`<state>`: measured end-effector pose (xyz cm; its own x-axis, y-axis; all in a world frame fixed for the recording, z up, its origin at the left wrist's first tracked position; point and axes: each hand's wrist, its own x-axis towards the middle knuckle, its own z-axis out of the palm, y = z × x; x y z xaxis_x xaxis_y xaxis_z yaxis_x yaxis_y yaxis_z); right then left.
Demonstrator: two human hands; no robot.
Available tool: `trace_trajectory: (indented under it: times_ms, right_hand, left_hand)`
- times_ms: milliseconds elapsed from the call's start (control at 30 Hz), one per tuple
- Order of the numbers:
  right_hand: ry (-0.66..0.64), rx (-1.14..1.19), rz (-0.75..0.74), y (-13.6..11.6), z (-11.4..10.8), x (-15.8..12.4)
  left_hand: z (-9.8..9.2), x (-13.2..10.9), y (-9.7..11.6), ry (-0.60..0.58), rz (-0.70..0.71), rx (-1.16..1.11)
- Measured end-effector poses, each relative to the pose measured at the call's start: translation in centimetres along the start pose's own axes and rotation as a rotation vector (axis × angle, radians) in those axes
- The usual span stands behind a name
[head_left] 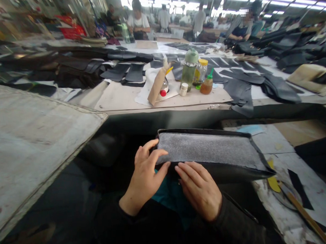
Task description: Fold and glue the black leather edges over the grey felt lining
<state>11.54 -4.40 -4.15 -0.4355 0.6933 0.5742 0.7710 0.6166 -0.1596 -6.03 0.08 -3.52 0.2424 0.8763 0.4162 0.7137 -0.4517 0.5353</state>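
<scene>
A long black leather-like bag piece (221,171) with raised edges and a fuzzy grey inner face (207,147) lies slanted in front of me, above my lap. My left hand (145,176) grips its left end, the thumb at the near edge and the other fingers around the corner; the index finger reaches over the grey face, apart from the thumb. Along the near edge, close to that thumb, my right hand (199,187) holds the rim with its fingers pressed together. Its thumb is hidden underneath.
A pale board (45,141) juts in at left. On the bench ahead stand a green bottle (189,72), a glue bottle (206,86) and a small white bottle (183,89). Black leather pieces (242,89) lie beyond. Scissors (299,209) rest at lower right. Several people work behind.
</scene>
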Motion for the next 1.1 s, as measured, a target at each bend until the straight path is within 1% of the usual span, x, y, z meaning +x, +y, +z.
trace_trajectory:
  times_ms: [67,167,233,300,367,500,600,700,767,867,933,967,1033,1100]
  right_hand:
    - [-0.002,-0.003,0.025,0.0,0.0,0.3]
    - [-0.012,-0.003,0.061,-0.3,0.2,0.7]
    - [-0.019,-0.003,0.081,-0.3,0.5,1.1]
    - [-0.013,0.000,0.097,-0.2,0.8,1.4]
    - [-0.006,0.010,0.097,0.0,0.9,1.6]
    - [-0.012,-0.005,0.073,0.0,0.8,1.3]
    - [-0.040,-0.040,0.020,-0.3,0.2,0.6]
    - [-0.117,-0.025,-0.033,-0.2,-1.7,-0.1]
    - [-0.158,-0.026,-0.028,0.8,-3.7,-0.6]
    - [-0.188,-0.093,0.021,4.1,-7.6,-0.8]
    - [-0.230,-0.119,0.033,7.4,-10.0,-0.4]
    - [-0.229,-0.122,0.035,9.1,-11.0,0.0]
    - [-0.243,-0.112,0.062,12.4,-12.0,1.1]
    - [-0.246,-0.103,0.109,14.9,-12.0,2.5]
  left_hand:
    - [0.7,-0.1,-0.7,0.027,-0.134,-0.176]
    - [1.9,-0.3,-1.4,-0.049,-0.433,-0.509]
    - [2.4,-0.4,-1.5,-0.094,-0.581,-0.675]
    - [2.6,-0.3,-1.4,-0.088,-0.628,-0.743]
    - [2.6,-0.3,-1.3,-0.084,-0.622,-0.753]
    - [2.3,-0.4,-1.3,-0.091,-0.581,-0.708]
    - [1.9,-0.4,-1.5,-0.120,-0.539,-0.638]
    - [1.1,0.2,-1.9,-0.167,-0.451,-0.511]
    - [0.2,1.3,-2.1,-0.188,-0.352,-0.398]
    - [-1.2,3.8,-2.1,-0.233,-0.180,-0.234]
    - [-1.7,5.7,-1.7,-0.272,-0.065,-0.134]
    - [-1.7,6.7,-1.4,-0.293,-0.009,-0.081]
    - [-1.1,8.7,-0.4,-0.340,0.096,0.020]
    - [0.0,10.4,0.9,-0.410,0.186,0.087]
